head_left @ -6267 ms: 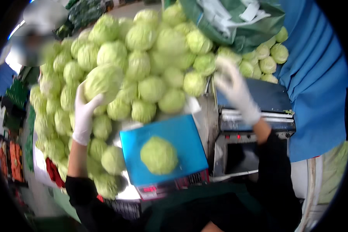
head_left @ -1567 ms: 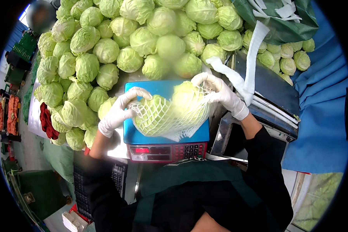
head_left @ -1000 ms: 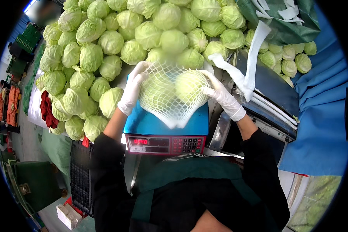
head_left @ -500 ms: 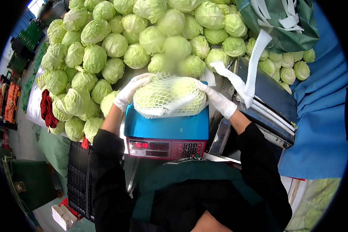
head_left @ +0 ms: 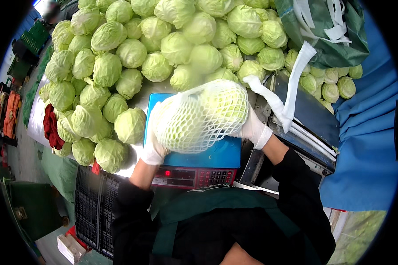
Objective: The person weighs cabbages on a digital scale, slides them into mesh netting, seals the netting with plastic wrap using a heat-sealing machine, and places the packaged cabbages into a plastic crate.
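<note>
Between my two gloved hands are two pale green cabbages in a white mesh net [head_left: 194, 119], lifted above the blue pan of a weighing scale [head_left: 208, 157]. My left hand [head_left: 154, 143] grips the net's left end, its fingers partly hidden behind it. My right hand [head_left: 253, 127] closes round the right end from behind and below. The bundle tilts, with its right end farther from me. A red display is lit on the scale's front panel.
A big heap of loose cabbages [head_left: 130, 53] covers the table beyond and left of the scale. White strips [head_left: 289, 88] lie over a dark machine [head_left: 305, 106] on the right. A green bag [head_left: 327, 35] sits behind it. A black crate [head_left: 95, 207] stands at lower left.
The netted cabbages have been raised off the scale pan and tilted. My left hand has come nearer and lower along the net. The reading on the scale's display has changed.
</note>
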Demonstrator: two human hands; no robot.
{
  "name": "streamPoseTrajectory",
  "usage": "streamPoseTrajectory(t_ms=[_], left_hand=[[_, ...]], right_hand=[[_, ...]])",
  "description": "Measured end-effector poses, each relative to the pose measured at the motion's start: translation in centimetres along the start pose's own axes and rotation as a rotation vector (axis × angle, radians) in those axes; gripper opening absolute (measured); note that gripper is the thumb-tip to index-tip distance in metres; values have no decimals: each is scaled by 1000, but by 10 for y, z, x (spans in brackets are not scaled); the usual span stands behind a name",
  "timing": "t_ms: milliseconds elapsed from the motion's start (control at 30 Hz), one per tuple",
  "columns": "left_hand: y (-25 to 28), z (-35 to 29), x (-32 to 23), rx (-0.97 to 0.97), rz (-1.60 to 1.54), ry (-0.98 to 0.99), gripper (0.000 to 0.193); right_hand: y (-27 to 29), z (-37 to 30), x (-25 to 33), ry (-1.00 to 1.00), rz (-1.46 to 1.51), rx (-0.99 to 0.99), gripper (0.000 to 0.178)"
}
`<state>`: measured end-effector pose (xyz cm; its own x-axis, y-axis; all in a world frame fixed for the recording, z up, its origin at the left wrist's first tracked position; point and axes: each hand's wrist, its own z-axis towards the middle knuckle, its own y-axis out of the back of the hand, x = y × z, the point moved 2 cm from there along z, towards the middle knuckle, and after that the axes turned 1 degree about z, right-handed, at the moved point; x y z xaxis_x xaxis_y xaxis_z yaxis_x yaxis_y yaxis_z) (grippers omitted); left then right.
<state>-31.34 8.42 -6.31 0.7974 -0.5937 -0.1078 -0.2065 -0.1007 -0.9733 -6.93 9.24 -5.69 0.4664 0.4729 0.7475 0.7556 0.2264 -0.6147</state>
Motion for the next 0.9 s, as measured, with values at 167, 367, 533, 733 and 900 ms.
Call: streamPoseTrajectory(t_ms=[167, 367, 533, 733, 900], left_hand=[[-13, -34, 32, -41, 5, -52, 49], [15, -63, 45, -302, 512, -563, 47], [-22, -69, 51, -253, 1481, -1086, 59], [-34, -65, 54, -367, 2035, -1043, 70], [-21, -44, 58, -405, 1796, -1233, 37]], right_hand=[[-19, -36, -21, -414, 881, -147, 67], [-38, -65, -56, -523, 1226, -126, 69], [-52, -72, -73, -442, 1370, -115, 68], [-54, -83, -76, -461, 1081, -41, 79], [-46, -109, -80, -420, 347, -125, 86]])
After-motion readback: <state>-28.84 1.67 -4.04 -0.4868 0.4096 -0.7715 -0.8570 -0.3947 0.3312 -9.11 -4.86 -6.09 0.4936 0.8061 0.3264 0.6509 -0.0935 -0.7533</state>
